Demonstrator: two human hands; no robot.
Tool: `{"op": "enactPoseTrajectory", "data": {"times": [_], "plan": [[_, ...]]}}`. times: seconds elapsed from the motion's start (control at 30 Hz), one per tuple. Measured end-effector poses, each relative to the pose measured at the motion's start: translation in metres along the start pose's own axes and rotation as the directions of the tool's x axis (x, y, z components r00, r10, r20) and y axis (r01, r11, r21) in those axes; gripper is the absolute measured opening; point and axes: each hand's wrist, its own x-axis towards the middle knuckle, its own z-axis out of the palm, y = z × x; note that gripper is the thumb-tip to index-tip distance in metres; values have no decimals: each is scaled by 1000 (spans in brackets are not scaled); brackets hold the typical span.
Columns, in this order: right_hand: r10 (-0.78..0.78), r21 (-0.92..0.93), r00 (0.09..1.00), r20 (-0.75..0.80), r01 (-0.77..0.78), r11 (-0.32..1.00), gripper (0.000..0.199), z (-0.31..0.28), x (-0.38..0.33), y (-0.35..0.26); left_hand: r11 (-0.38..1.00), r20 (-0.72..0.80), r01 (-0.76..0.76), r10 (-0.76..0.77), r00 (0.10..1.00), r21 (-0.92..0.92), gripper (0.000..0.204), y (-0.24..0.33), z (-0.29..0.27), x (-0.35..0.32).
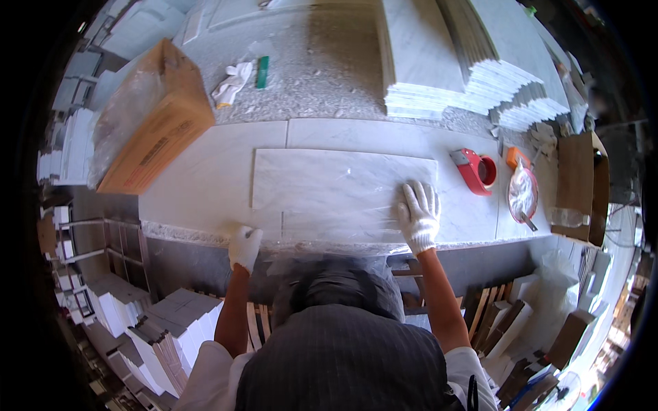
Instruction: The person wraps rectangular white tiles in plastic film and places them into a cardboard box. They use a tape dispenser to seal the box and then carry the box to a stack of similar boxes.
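A white marble tile wrapped in clear film [336, 188] lies flat on the stone workbench [205, 178]. My right hand [418, 214], in a white glove, rests flat with fingers spread on the tile's right end. My left hand [244, 246], also gloved, sits at the bench's near edge, just left of the tile's near left corner, fingers curled over the edge. Neither hand holds anything.
A red tape dispenser [476, 171] and a film-covered dish [522, 193] sit to the right. A brown cardboard box [154, 120] stands at the left, another [582, 185] at the far right. Stacks of marble tiles [473, 75] lie behind; a white rag [232, 83] and green tool [262, 72] beyond.
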Motion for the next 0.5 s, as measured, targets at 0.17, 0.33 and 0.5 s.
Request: {"op": "enactPoseTrajectory", "data": {"times": [0.17, 0.33, 0.5], "plan": [[-26, 13, 1000, 3, 26, 1000, 42, 4, 2, 4, 991, 78, 57, -48, 996, -123, 23, 14, -14, -2], [-65, 49, 998, 5, 64, 997, 42, 1, 7, 7, 987, 71, 94, -86, 994, -128, 22, 20, -17, -2], [-39, 25, 999, -4, 39, 999, 42, -1, 6, 21, 980, 74, 93, -81, 994, -174, 22, 7, -13, 3]]}}
